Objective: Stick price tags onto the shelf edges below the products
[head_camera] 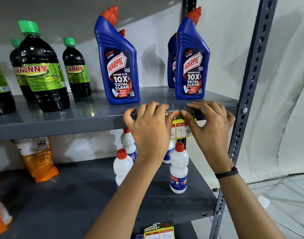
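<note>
Left hand (147, 125) and right hand (209, 125) reach up side by side, forearms raised, bent fingers hooked over the shelf edge (61, 128). Thumbs nearly meet on the tag (183, 131), pinching its top strip against the edge. Tag sits below the right Harpic bottle (190, 62), lower part hanging free.

Bright, even light, soft bottle shadows behind, wide-angle bending at edges.

Left hand (147, 125), right hand (210, 125) raised side by side — fingers (153, 105) curled, thumbs inward.
</note>
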The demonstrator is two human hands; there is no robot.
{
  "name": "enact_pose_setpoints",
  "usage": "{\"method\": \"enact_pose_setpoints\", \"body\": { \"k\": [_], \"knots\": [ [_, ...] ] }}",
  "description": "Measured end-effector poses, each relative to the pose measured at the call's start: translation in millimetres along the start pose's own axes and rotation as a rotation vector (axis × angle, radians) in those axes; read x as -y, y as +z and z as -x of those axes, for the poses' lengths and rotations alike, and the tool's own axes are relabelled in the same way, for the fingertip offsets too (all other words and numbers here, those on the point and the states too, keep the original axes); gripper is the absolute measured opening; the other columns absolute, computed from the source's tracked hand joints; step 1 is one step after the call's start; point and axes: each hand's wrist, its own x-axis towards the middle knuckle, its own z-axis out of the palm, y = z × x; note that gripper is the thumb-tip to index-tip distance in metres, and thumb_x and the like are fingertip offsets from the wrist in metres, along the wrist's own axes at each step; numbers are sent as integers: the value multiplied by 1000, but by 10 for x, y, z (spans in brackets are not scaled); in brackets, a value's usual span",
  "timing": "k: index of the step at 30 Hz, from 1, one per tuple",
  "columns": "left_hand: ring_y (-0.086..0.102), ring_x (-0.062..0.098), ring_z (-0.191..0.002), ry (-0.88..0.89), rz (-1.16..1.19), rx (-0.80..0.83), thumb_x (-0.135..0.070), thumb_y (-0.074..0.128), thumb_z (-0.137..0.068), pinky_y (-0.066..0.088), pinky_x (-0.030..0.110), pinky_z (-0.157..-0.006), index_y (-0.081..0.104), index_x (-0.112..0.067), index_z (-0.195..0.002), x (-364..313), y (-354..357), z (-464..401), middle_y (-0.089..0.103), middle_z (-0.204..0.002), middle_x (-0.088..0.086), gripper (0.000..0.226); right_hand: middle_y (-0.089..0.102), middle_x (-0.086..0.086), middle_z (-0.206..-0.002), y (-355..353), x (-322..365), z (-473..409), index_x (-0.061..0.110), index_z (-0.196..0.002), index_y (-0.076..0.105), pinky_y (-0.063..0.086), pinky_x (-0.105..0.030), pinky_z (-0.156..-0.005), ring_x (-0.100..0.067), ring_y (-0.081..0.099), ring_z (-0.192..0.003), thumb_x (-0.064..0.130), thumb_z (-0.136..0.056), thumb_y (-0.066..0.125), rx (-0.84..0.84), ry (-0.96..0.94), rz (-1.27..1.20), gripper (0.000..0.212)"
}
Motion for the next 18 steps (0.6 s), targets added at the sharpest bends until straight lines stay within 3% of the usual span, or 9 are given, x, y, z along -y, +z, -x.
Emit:
{"method": "enact_pose_setpoints", "body": {
  "k": [6, 11, 15, 18],
  "knots": [
    [61, 21, -88, 165, -4, 48, -32, 48, -91, 23, 35, -82, 65, -23, -89, 61, -161, -220, 70, -89, -5, 20, 65, 0, -106, 5, 179, -163, 23, -103, 63, 28, -34, -88, -21, 54, -103, 44, -87, 54, -83, -72, 33, 28],
    [55, 18, -107, 244, -5, -169, -34, 49, -91, 32, 36, -90, 59, -24, -110, 151, -364, -620, 67, -110, -5, 24, 59, -5, -124, 77, 425, -529, 19, -119, 56, 39, -43, -97, -25, 49, -120, 37, -91, 48, -209, -224, 38, 34],
    [49, 19, -114, 286, -47, -329, -31, 50, -89, 36, 42, -93, 54, -21, -119, 299, -418, -994, 64, -119, 0, 31, 46, -12, -141, 186, 587, -840, 16, -130, 46, 31, -45, -110, -28, 29, -137, 30, -93, 47, -310, -309, 125, 40],
    [37, 24, -130, 276, -129, -305, -32, 45, -90, 35, 48, -102, 39, -18, -134, 488, -427, -1235, 52, -138, 8, 46, 28, -17, -152, 271, 727, -1012, 12, -142, 29, 9, -44, -118, -30, 11, -142, 34, -95, 43, -306, -353, 284, 54]
  ]
}}
